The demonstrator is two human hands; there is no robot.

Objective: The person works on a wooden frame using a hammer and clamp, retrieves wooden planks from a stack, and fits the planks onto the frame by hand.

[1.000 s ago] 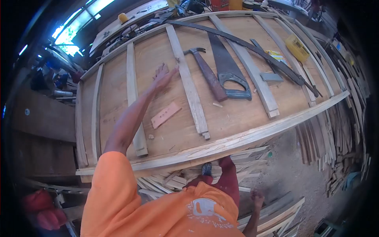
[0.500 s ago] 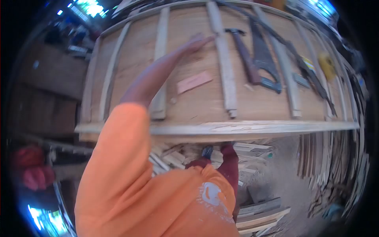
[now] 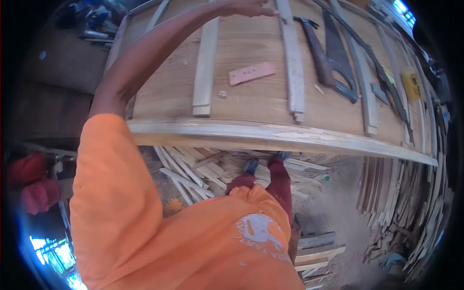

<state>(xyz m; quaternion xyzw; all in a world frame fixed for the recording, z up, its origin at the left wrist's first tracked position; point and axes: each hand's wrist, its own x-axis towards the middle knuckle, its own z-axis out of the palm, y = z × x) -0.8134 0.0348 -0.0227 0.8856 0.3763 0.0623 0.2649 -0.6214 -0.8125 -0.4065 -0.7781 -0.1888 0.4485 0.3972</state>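
Observation:
My left hand [image 3: 250,7] reaches across a wooden panel, partly cut off by the top edge of the view. Its fingers stretch toward a wooden batten [image 3: 292,63], with the fingertips at or just beside its edge; contact is unclear. No object shows in that hand. To the right of this batten lie a claw hammer [image 3: 319,58] and a handsaw [image 3: 338,53]. A pinkish small block [image 3: 252,73] with several dark marks rests on the panel below my hand. My right hand does not show.
Battens run across the panel, and its front rail [image 3: 232,130] crosses before my body. A long dark bar [image 3: 372,58], a grey block [image 3: 379,93] and a yellow object [image 3: 411,83] lie at right. Wood offcuts [image 3: 193,169] cover the floor; strips [image 3: 382,188] are stacked at right.
The camera view has shifted, so the panel and tools sit higher and further right. My left hand appears higher too, still beside the same batten. The tools have not moved on the panel.

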